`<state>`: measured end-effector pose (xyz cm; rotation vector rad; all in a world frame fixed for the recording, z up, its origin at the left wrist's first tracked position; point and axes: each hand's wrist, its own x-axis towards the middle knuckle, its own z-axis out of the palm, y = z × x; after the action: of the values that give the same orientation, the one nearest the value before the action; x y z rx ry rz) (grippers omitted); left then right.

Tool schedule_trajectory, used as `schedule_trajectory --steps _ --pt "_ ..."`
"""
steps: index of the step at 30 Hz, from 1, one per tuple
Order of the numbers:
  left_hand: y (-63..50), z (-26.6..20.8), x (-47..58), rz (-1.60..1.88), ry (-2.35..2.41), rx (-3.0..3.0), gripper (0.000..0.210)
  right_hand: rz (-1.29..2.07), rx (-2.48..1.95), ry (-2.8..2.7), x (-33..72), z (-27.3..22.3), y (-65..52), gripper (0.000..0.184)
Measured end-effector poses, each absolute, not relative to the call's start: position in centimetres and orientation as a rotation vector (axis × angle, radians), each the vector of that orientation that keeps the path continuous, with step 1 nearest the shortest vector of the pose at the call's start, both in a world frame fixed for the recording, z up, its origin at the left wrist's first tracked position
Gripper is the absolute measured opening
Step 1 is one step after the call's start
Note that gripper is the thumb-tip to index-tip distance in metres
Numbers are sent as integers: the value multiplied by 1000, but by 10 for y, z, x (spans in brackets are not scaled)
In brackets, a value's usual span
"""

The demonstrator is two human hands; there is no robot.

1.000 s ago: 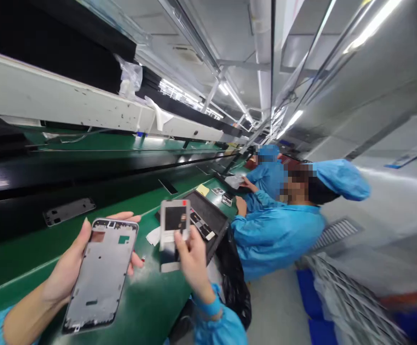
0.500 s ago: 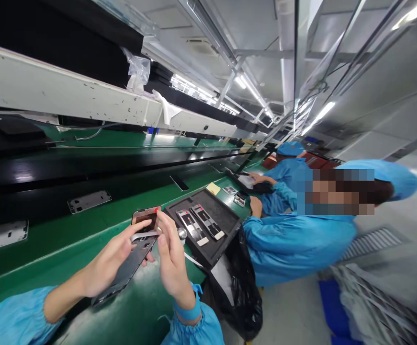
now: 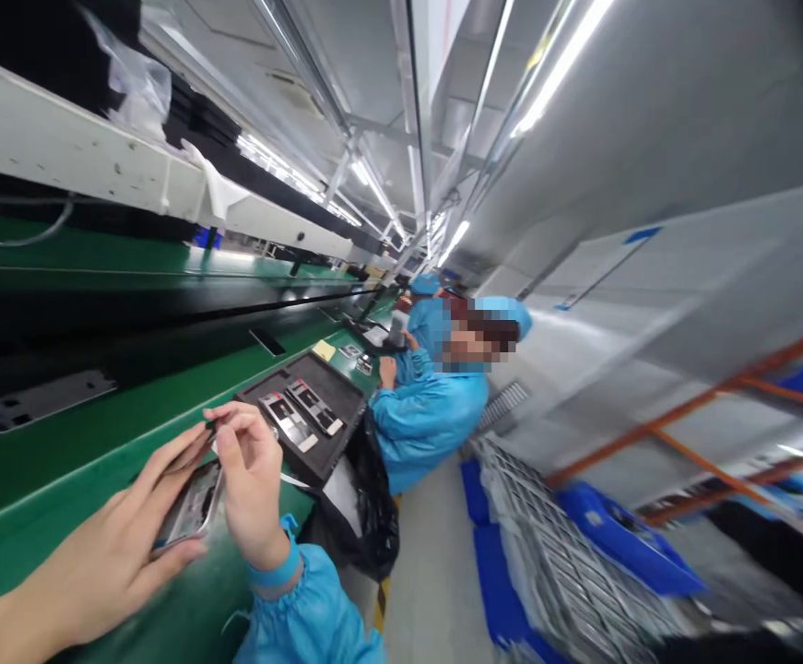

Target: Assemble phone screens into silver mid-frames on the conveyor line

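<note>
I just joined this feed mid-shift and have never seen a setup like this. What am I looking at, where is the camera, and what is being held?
The one view comes from a camera on a worker's head, tilted, looking down at bare hands. The left hand holds a phone frame over a green workbench; the right hand pinches at its top edge. A black tray with phone parts lies beyond, and another phone frame on the dark belt. Co-workers in blue smocks sit farther along.
</note>
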<state>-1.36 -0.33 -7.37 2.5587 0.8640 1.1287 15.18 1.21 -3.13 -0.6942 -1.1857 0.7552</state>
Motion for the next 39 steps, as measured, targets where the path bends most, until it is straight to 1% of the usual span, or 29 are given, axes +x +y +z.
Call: schedule_trajectory --steps 3,7,9,12,14,18,21,27,31,34,39 --pt "6 -78 -13 1117 845 2635 82 693 -694 -1231 158 -31 16 31" --pt "11 -80 -8 1195 889 2550 66 643 -730 -1318 169 -32 15 29" --pt "11 -76 -6 1211 865 2510 61 617 -758 -1391 177 -33 12 27" --pt "15 -65 -8 1209 885 2353 67 579 -812 -1438 194 -40 13 27" --pt "20 -56 -12 1281 943 2173 69 686 -944 -1527 205 -50 20 33" --pt "28 -44 -22 1486 992 1882 66 1174 -1225 -1853 207 -85 40 43" --pt "31 -42 -28 1570 976 1742 65 1343 -1309 -1943 192 -114 54 46" --pt "32 -39 -34 1616 895 1501 72 1401 -1535 -2010 175 -148 74 46" --pt "27 -33 -33 1613 811 1297 85 1449 -1587 -2029 177 -152 75 51" --pt "22 -29 -32 1615 813 1269 93 1496 -1532 -2070 175 -152 72 59" --pt "20 -21 -41 1548 686 1153 102 1503 -1299 -2135 169 -148 72 70"
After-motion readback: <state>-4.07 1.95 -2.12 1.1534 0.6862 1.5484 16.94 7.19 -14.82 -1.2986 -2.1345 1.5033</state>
